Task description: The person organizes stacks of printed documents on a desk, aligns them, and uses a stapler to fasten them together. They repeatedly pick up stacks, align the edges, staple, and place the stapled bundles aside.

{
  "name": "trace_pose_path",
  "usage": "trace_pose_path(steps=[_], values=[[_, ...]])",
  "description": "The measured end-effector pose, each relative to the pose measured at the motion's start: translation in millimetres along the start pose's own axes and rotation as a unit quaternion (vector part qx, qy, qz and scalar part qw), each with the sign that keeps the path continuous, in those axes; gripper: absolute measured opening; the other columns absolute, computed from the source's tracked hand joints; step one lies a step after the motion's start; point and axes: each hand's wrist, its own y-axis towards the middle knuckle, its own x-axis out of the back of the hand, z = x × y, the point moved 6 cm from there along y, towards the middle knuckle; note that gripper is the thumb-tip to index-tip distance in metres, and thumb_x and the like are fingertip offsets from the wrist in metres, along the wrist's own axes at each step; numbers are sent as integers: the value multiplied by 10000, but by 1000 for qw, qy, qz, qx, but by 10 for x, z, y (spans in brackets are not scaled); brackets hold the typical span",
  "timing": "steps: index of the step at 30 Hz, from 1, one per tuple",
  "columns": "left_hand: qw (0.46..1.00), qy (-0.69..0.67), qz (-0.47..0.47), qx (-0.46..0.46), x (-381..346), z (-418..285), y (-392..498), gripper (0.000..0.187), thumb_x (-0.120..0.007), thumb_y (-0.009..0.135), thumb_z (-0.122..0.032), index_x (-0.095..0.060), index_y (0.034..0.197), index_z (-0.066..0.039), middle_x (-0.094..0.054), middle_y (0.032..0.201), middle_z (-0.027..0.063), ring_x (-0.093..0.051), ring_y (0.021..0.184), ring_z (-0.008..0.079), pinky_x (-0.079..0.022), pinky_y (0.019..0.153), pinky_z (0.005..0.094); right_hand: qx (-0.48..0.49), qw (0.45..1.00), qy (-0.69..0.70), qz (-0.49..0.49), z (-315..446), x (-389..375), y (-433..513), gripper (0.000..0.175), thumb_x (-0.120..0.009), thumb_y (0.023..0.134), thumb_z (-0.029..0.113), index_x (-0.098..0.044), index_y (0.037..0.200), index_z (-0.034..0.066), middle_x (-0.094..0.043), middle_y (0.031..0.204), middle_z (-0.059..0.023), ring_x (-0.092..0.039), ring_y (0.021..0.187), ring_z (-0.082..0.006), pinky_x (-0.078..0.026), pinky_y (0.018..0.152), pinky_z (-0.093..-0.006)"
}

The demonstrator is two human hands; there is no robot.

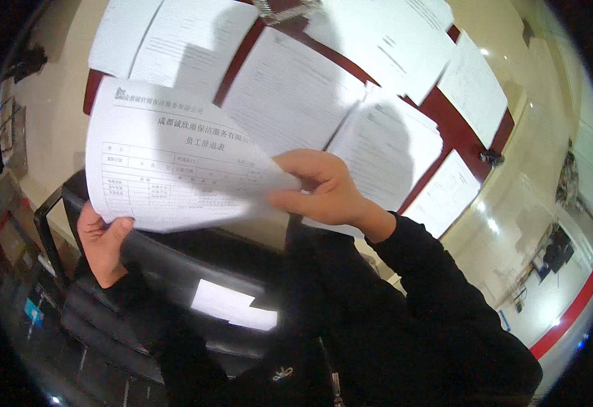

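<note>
My left hand (pixel 104 239) grips the lower left corner of a white printed form (pixel 174 178), its thumb lying on top of the sheet. At the form's right side, my right hand (pixel 322 191) pinches the edge between thumb and fingers. The sheet bears print and a table grid, is bent, and looks blurred near my right hand. Whether it is one sheet or several I cannot tell. Beyond it, a printed sheet (pixel 291 86) and a stack of papers (pixel 388 142) lie on a dark red surface (pixel 431 168).
More printed papers (pixel 194 46) lie at the far left, with others (pixel 377 35) at the far side and a sheet (pixel 474 86) at the right. A small dark object (pixel 492 157) sits by the right edge. A black padded chair (pixel 174 264) is below the form.
</note>
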Motion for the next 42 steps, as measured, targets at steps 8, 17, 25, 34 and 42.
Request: trace_pose_path(steps=[8,17,25,34,42], values=[[939,-127,262,185,-1628,1140,-436,394,-731,790,-205,-590,1118,-36,-661,1021,73,-621,914,153,-498,818,323,-40,625,-697,-351,-112,1404,-1547,805,-808,703,300,-436,1352,3,-599,1037,-144,-566,897,-282,-465,822,-401],[908,6,353,227,-2948,1221,-820,281,-659,814,-48,-636,1093,-32,-670,929,49,-610,813,123,-499,726,274,-54,598,-726,-336,-449,1733,-2010,503,-820,659,288,-679,1116,132,-502,1317,-130,-432,1163,-376,-366,953,-477],[971,83,196,109,-3179,1597,-352,160,-645,868,-91,-637,1003,-5,-661,888,28,-574,810,92,-463,742,261,-133,891,99,-422,-746,1938,-2296,572,-633,862,87,-399,1378,8,-528,1282,-134,-582,1053,-223,-520,790,-304],[968,246,-11,54,-3312,1591,-289,171,-653,761,-96,-638,812,67,-612,712,129,-569,646,196,-441,605,308,-216,912,150,-316,-903,2049,-2387,517,-694,808,66,-472,1270,-5,-622,1064,-75,-602,888,-165,-517,750,-322],[994,87,67,-9,-3532,1299,-475,308,-662,851,-105,-579,1113,34,-664,984,98,-611,881,141,-488,758,286,-148,936,135,-289,-800,2055,-2538,305,-661,822,10,-580,1116,4,-648,1016,-70,-606,845,-144,-512,774,-301]])
